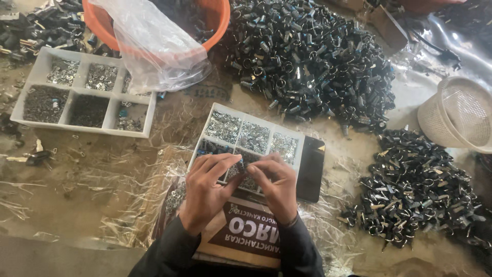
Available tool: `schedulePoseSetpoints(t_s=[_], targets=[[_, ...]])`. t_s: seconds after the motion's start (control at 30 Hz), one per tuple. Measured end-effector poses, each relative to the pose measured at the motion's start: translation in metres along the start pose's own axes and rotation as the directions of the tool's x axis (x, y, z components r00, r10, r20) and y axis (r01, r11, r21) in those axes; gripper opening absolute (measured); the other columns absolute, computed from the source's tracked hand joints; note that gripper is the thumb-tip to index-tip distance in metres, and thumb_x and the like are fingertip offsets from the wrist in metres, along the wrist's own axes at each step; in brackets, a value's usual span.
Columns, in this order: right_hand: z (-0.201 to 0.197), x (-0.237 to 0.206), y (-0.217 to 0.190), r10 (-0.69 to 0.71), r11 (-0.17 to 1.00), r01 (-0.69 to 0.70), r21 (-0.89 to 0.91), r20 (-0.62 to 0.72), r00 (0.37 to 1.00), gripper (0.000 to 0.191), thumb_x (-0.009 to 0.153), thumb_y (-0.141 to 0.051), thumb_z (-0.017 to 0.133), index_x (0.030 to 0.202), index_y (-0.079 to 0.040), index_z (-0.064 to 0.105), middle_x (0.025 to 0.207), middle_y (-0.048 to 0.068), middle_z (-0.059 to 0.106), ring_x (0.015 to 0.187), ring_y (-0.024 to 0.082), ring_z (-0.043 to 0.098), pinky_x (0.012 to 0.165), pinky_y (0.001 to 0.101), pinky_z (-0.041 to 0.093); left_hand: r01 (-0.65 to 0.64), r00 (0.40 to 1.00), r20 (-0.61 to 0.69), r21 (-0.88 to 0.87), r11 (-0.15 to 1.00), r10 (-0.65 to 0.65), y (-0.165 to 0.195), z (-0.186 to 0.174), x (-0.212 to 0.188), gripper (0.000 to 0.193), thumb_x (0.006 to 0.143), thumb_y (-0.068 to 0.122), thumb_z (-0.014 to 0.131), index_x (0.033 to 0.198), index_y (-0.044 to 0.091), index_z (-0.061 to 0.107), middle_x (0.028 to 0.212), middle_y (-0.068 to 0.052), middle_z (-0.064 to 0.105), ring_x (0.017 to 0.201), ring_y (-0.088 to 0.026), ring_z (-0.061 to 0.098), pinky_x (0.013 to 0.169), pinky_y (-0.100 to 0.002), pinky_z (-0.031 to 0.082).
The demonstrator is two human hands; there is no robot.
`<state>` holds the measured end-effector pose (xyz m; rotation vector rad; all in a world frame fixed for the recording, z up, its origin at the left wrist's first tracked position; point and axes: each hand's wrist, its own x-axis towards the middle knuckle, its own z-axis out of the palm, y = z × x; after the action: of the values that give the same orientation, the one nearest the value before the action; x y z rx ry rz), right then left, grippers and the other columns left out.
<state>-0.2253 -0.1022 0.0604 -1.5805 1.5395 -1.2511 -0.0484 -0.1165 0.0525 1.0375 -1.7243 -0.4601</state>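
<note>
Both hands meet just below the middle of the frame, fingertips pinched together on a small dark part (241,163) that sits between them, mostly hidden by the fingers. The left hand (204,191) curls in from the left and the right hand (277,185) from the right, both closed on that part. They hover over the near edge of a white compartment tray (302,137) holding small silvery metal pieces, with a black flat slab (310,169) just beside it on the right. Under the wrists lies a brown printed card (246,233) on crinkled clear plastic sheet (130,205) covering the worktop. Up the frame spreads a large heap of dark ringed parts (312,61); a smaller heap (415,190) lies at right, below a white mesh basket (458,115). At upper left sit a second white tray (31,82) and an orange bowl (218,25) with a clear bag (154,51).
</note>
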Motion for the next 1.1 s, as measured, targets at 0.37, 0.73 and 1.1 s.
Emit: schedulePoseSetpoints(t_s=[0.37, 0.73, 1.1], targets=[[-0.001, -0.001, 0.009, 0.022, 0.996, -0.029, 0.081, 0.090, 0.996, 0.011, 0.092, -0.010, 0.074, 0.093, 0.000, 0.078, 0.088, 0.003, 0.064, 0.083, 0.011, 0.060, 0.071, 0.0248, 0.048, -0.030, 0.999, 0.031, -0.004, 1.000, 0.030, 0.000, -0.002, 0.000, 0.039, 0.079, 0.012, 0.085, 0.115, 0.008, 0.073, 0.112, -0.006, 0.073, 0.102, -0.025, 0.068, 0.090, -0.038, 0.052], [-0.007, -0.001, 0.015, 0.051, 0.972, -0.083, 0.218, 0.146, 0.988, 0.010, 0.091, -0.009, 0.076, 0.093, 0.000, 0.080, 0.087, 0.002, 0.067, 0.083, 0.010, 0.060, 0.072, 0.0235, 0.048, -0.095, 0.995, 0.025, 0.002, 0.995, 0.095, 0.002, -0.003, 0.000, 0.037, 0.081, 0.012, 0.085, 0.116, 0.008, 0.073, 0.111, -0.005, 0.073, 0.099, -0.024, 0.068, 0.088, -0.038, 0.052], [-0.006, -0.003, 0.014, 0.039, 0.980, -0.067, 0.190, 0.151, 0.988, 0.014, 0.095, -0.012, 0.073, 0.090, 0.000, 0.076, 0.090, 0.003, 0.064, 0.086, 0.011, 0.059, 0.075, 0.0243, 0.047, -0.065, 0.998, 0.004, -0.017, 0.998, 0.066, 0.000, -0.001, -0.002, 0.039, 0.078, 0.014, 0.087, 0.114, 0.008, 0.073, 0.108, -0.005, 0.074, 0.097, -0.024, 0.068, 0.086, -0.038, 0.053]])
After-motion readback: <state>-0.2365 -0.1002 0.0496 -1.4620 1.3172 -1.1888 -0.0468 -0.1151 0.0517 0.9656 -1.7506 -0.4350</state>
